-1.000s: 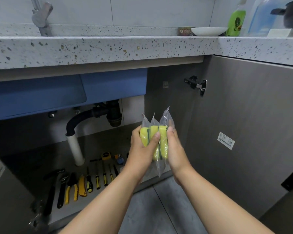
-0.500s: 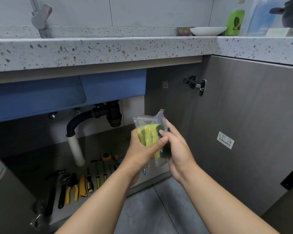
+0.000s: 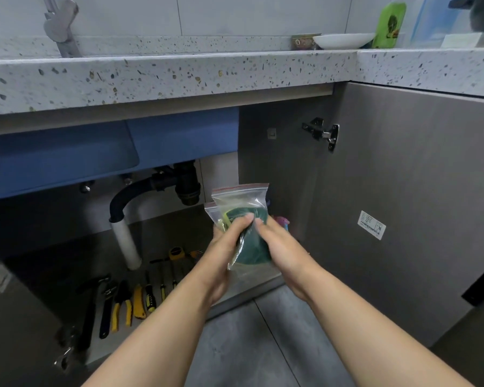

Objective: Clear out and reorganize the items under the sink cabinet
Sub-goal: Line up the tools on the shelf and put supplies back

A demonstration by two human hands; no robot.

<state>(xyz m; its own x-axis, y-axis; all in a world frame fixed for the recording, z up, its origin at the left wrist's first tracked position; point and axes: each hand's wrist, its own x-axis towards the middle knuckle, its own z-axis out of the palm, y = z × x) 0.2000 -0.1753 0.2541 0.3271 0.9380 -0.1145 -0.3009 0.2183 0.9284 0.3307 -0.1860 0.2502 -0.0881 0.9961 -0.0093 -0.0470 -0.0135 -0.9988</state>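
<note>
Your bags (image 3: 243,197) are clear with red zip strips; the sponges (image 3: 254,248) inside show dark green and yellow. The bench (image 3: 179,76) is white with dark speckles, the sink (image 3: 67,160) blue, the pipe (image 3: 129,195) black, the tools (image 3: 137,303) yellow and black.

The left hand (image 3: 224,252) and the right hand (image 3: 282,250) are gripping a bunch of clear zip bags (image 3: 243,199) between them, thumbs pressing on the front, with a dark green scouring pad (image 3: 256,250) showing through the plastic. They are hovering before the open cabinet, whose door (image 3: 403,191) is standing wide at the right. A row of hand tools (image 3: 123,300) is lying on the cabinet floor near the drain pipe (image 3: 126,238).
</note>
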